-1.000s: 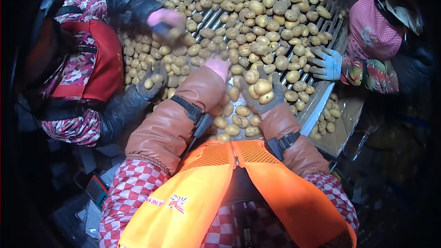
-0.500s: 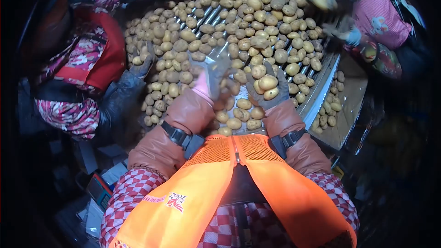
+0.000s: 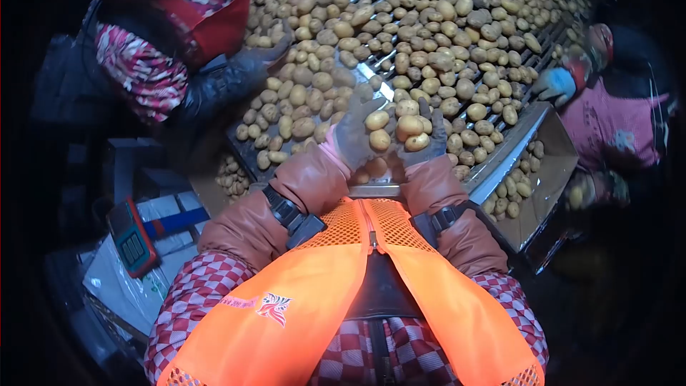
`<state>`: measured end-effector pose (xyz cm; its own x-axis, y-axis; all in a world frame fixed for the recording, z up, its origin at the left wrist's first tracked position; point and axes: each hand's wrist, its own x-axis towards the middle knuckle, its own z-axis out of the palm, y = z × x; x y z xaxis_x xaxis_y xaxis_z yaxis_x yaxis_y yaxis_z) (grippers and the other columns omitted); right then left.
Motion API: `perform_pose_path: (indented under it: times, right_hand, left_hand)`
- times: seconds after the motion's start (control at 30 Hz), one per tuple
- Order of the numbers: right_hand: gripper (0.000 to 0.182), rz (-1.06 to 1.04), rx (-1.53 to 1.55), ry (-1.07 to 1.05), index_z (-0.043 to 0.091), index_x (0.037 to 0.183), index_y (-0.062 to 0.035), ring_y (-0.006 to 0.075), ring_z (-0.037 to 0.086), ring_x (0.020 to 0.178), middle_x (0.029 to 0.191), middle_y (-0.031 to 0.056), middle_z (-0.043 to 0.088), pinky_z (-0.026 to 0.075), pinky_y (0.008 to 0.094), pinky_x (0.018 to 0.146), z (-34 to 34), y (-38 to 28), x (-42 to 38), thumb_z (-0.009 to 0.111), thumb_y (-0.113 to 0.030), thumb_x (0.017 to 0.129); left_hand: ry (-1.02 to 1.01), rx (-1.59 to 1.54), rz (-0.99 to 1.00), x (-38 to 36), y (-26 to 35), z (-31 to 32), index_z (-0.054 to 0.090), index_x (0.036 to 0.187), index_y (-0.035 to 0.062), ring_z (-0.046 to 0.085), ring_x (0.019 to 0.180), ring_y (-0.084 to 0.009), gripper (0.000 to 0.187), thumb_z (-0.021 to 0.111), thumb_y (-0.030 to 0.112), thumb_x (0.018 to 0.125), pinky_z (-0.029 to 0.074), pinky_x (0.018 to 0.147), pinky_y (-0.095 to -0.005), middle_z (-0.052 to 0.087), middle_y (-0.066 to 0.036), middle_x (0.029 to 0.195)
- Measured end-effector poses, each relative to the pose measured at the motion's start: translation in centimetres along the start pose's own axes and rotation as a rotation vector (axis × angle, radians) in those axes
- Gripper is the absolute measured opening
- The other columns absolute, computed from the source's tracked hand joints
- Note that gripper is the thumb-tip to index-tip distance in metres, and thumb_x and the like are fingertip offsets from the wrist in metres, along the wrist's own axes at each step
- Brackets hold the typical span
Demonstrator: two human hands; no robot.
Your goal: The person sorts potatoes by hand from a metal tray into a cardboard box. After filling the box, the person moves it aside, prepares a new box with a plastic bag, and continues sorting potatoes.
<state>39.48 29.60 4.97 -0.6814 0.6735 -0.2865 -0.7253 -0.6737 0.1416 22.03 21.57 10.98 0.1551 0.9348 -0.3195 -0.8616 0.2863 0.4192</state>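
Observation:
My left hand [image 3: 351, 133], in a grey glove with a pink cuff, is cupped at the near end of the sorting table. Two yellow potatoes [image 3: 378, 130] lie against its palm. Opposite it, my right hand [image 3: 431, 144], gloved in grey too, curls around several potatoes [image 3: 411, 126] with its fingers pointing up. Below and between the hands, a few potatoes [image 3: 375, 166] sit in shadow by the metal edge [image 3: 374, 190]. Many loose potatoes [image 3: 443, 61] spread over the bars beyond both hands.
A cardboard box [image 3: 547, 189] of potatoes stands at right, beside the table's metal side rail [image 3: 504, 150]. More potatoes [image 3: 232, 177] lie in a box at left. A device [image 3: 133, 239] rests on white boxes. Co-workers' gloved hands [image 3: 554, 86] reach in from both sides.
The view has shifted, showing more of the left side. My left hand, blurred before, is steadier with potatoes at its palm. Several potatoes near the metal edge are gone from sight.

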Motion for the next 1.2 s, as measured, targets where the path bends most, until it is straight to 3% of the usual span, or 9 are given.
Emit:
perform_pose_path:
  times: [0.17, 0.3, 0.53, 0.6, 0.73, 0.83, 0.87, 0.97, 1.2]
  right_hand:
    - [0.055, -0.090, -0.339, -0.134, 0.043, 0.148, -0.0087, 0.0232, 0.055, 0.122, 0.137, 0.0099, 0.055, 0.045, 0.0426, 0.106, 0.1, 4.4, -0.1, 0.041, -0.043, 0.105]
    - [0.044, 0.042, -0.020, 0.080, 0.052, 0.136, -0.0085, 0.0246, 0.060, 0.109, 0.123, 0.0093, 0.061, 0.051, 0.0402, 0.094, 3.4, 7.0, -0.8, 0.051, -0.038, 0.102]
    - [0.030, 0.336, -0.854, -0.244, 0.049, 0.121, -0.0129, 0.0184, 0.057, 0.066, 0.083, 0.0071, 0.057, 0.047, 0.0324, 0.052, 0.8, 20.5, 3.4, 0.059, -0.029, 0.097]
    - [0.040, 0.560, -0.834, -0.057, 0.049, 0.129, -0.0127, 0.0211, 0.061, 0.071, 0.090, 0.0107, 0.062, 0.049, 0.0345, 0.056, 3.5, 26.4, 3.8, 0.061, -0.032, 0.097]
    - [0.047, 0.358, -1.368, -0.245, 0.053, 0.135, -0.0048, 0.0209, 0.062, 0.101, 0.117, 0.0141, 0.062, 0.052, 0.0304, 0.084, -1.4, 36.0, 4.0, 0.063, -0.031, 0.097]
    - [0.058, 0.484, -1.524, -0.244, 0.047, 0.142, -0.0009, 0.0218, 0.060, 0.111, 0.119, 0.0154, 0.064, 0.046, 0.0292, 0.098, 1.8, 32.8, 2.0, 0.064, -0.032, 0.096]
    - [0.057, 0.525, -1.457, -0.181, 0.048, 0.141, -0.0005, 0.0218, 0.060, 0.110, 0.119, 0.0147, 0.063, 0.047, 0.0297, 0.098, 1.0, 31.0, 2.3, 0.064, -0.031, 0.096]
    - [0.049, 0.584, -1.245, 0.140, 0.050, 0.139, -0.0032, 0.0204, 0.062, 0.108, 0.108, 0.0101, 0.064, 0.048, 0.0297, 0.098, 2.7, 24.1, 0.9, 0.062, -0.023, 0.096]
    - [0.035, -0.150, -1.612, 0.118, 0.058, 0.132, -0.0050, 0.0156, 0.063, 0.091, 0.107, 0.0063, 0.066, 0.054, 0.0310, 0.074, -3.0, 6.8, 2.9, 0.062, -0.012, 0.098]
  left_hand:
    - [0.034, 0.409, 0.203, -3.5, 0.1, -0.7, 0.050, 0.138, 0.0103, 0.054, 0.125, -0.0252, 0.051, 0.054, 0.041, 0.097, 0.038, 0.110, -0.0457, 0.056, -0.009, 0.135]
    - [-0.015, 1.600, 0.744, -5.8, 0.9, -0.9, 0.051, 0.137, 0.0122, 0.055, 0.122, -0.0221, 0.047, 0.060, 0.033, 0.096, 0.038, 0.108, -0.0453, 0.058, -0.007, 0.132]
    - [0.160, 0.735, 0.677, -14.4, 4.1, -7.6, 0.054, 0.133, 0.0069, 0.061, 0.105, -0.0154, 0.037, 0.056, 0.023, 0.101, 0.052, 0.090, -0.0309, 0.062, -0.006, 0.116]
    - [0.388, -0.093, 0.455, -18.4, 6.0, -9.8, 0.057, 0.131, 0.0079, 0.063, 0.105, -0.0175, 0.042, 0.053, 0.038, 0.102, 0.053, 0.092, -0.0323, 0.063, -0.005, 0.117]
    - [0.553, -0.228, 0.606, -27.6, 9.0, -17.8, 0.051, 0.137, 0.0082, 0.057, 0.120, -0.0317, 0.068, 0.049, 0.062, 0.096, 0.046, 0.104, -0.0467, 0.056, -0.016, 0.134]
    - [0.282, -0.029, 0.417, -33.6, 9.4, -24.3, 0.046, 0.142, 0.0075, 0.057, 0.120, -0.0330, 0.065, 0.044, 0.056, 0.100, 0.047, 0.104, -0.0472, 0.055, -0.016, 0.136]
    - [1.057, 0.134, 0.538, -32.1, 8.9, -20.7, 0.046, 0.143, 0.0084, 0.055, 0.124, -0.0320, 0.059, 0.040, 0.051, 0.103, 0.046, 0.104, -0.0455, 0.053, -0.015, 0.139]
    - [1.216, 0.176, 0.554, -29.6, 8.1, -18.4, 0.045, 0.146, 0.0091, 0.049, 0.131, -0.0232, 0.057, 0.041, 0.048, 0.105, 0.040, 0.109, -0.0393, 0.050, -0.007, 0.145]
    - [0.699, 1.061, 0.566, -15.0, 6.7, -16.7, 0.061, 0.130, 0.0027, 0.059, 0.118, -0.0235, 0.037, 0.064, 0.013, 0.095, 0.046, 0.102, -0.0337, 0.063, -0.012, 0.127]
